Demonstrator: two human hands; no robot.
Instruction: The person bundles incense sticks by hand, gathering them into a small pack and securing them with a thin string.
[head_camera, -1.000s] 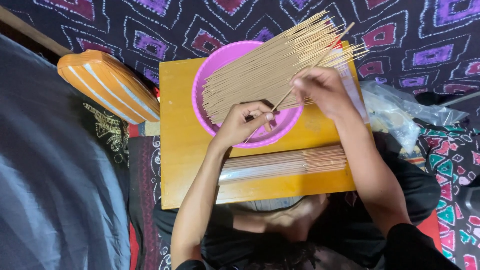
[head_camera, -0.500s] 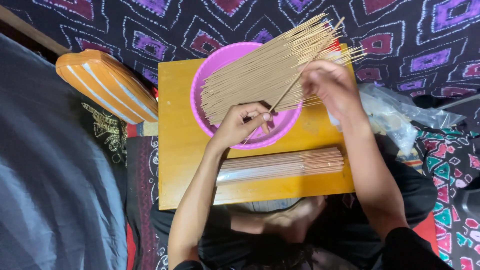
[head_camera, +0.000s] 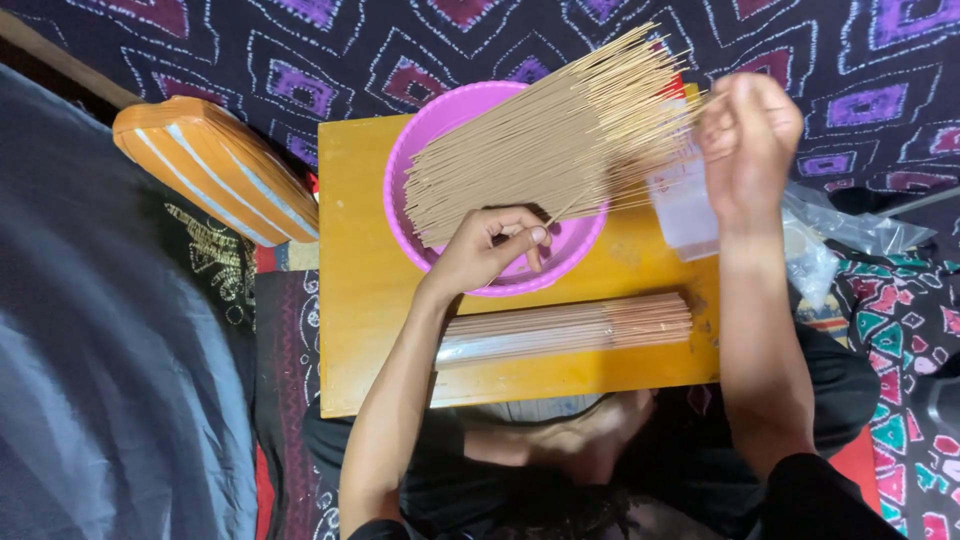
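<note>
Head view: left hand (head_camera: 487, 250) pinches stick (head_camera: 566, 208) over pink bowl (head_camera: 432, 122).

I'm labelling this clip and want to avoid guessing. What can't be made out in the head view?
- Right hand: motion-blurred; its grip and whether it holds a stick cannot be told.
- Pink basin: its inside is mostly covered by the incense sticks.
- Left hand: pinches a thin stick whose lower end is hidden behind the fingers.
- Clear plastic bags: contents too crumpled to tell.

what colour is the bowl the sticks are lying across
Pink-purple plastic bowl, seen best in the head view, under the pile of tan sticks.
</note>
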